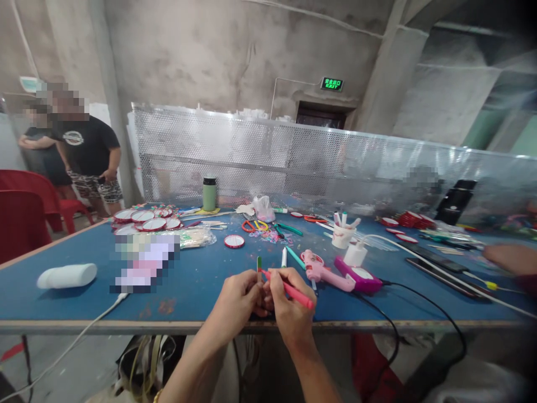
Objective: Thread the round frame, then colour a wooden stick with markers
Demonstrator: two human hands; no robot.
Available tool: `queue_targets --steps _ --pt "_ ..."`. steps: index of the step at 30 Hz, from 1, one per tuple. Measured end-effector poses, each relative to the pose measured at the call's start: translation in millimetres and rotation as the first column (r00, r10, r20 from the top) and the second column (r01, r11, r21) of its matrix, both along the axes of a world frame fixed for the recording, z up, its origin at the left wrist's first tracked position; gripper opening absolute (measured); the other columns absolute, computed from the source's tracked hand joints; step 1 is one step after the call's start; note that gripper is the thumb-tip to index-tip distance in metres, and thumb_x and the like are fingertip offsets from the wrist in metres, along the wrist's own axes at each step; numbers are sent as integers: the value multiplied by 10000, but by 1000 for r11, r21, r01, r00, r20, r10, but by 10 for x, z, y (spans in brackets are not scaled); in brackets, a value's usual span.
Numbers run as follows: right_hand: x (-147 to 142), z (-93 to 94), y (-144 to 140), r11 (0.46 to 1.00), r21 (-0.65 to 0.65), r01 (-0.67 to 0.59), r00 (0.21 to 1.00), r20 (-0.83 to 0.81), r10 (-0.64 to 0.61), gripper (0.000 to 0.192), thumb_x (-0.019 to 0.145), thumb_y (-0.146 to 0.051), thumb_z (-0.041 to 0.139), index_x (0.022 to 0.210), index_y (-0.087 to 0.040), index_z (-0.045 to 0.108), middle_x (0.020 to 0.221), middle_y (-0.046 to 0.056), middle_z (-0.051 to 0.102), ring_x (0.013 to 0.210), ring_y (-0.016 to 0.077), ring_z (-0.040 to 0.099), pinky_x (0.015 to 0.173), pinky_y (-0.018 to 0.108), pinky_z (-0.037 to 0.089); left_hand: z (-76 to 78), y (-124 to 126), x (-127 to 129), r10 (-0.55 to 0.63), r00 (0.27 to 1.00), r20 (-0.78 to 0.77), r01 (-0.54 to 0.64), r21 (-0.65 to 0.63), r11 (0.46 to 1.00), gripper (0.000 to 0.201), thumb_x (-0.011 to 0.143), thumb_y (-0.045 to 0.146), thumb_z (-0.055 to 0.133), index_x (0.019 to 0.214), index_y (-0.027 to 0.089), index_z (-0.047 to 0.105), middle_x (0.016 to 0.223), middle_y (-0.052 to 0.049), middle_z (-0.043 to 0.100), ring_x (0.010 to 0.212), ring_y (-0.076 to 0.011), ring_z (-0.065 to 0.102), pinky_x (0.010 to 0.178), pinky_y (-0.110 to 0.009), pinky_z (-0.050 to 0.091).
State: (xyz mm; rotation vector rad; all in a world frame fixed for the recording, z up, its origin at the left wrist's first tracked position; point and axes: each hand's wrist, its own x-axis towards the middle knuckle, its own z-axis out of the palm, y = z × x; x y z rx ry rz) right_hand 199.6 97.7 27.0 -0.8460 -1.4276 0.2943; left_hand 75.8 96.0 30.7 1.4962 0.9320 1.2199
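Head view: a thin green stick (259, 267) is pinched upright in the left hand (239, 296), closed around its lower part, just above the near edge of the blue counter (188, 280). A pink marker (289, 290) is gripped in the right hand (287, 305), fingers closed on its barrel, its tip laid against the stick. Both hands are pressed together. A pink glue gun (323, 270) is seen lying just beyond them, beside a white pen (284, 257). A white cylinder (67, 275) rests well apart at the left. Two people are seen standing at the far left.
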Motion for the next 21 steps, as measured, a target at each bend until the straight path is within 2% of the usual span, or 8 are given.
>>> queue_targets --steps 8,11,15,21 --pt "-2 29 7 999 25 -23 999 39 22 230 929 -304 565 757 -176 646 620 1 645 492 120 587 463 205 489 45 -31 11 16 1000 -5 -16 -10 1000 288 821 439 567 709 174 545 639 17 558 526 -136 582 557 -295 571" --pt "-4 34 -5 999 41 26 1000 16 -27 242 928 -303 564 736 -176 638 603 -9 633 461 109 565 458 202 482 47 -18 12 6 1000 4 -6 -15 1000 303 819 454 574 703 178 525 627 24 548 529 -134 580 567 -300 577" --pt "-1 22 -19 995 51 86 995 -51 -83 239 940 -298 548 753 -181 640 604 -15 639 476 110 571 484 205 477 33 -3 15 -34 998 49 36 -37 999 304 816 455 581 703 182 511 624 28 553 549 -137 598 572 -293 576" --pt "-5 14 -26 998 34 59 997 -47 -57 262 943 -298 533 717 -188 610 629 1 633 552 130 591 551 222 493 34 -33 15 -34 998 46 35 -35 999 355 800 510 615 709 181 519 637 20 576 581 -150 600 566 -284 562"
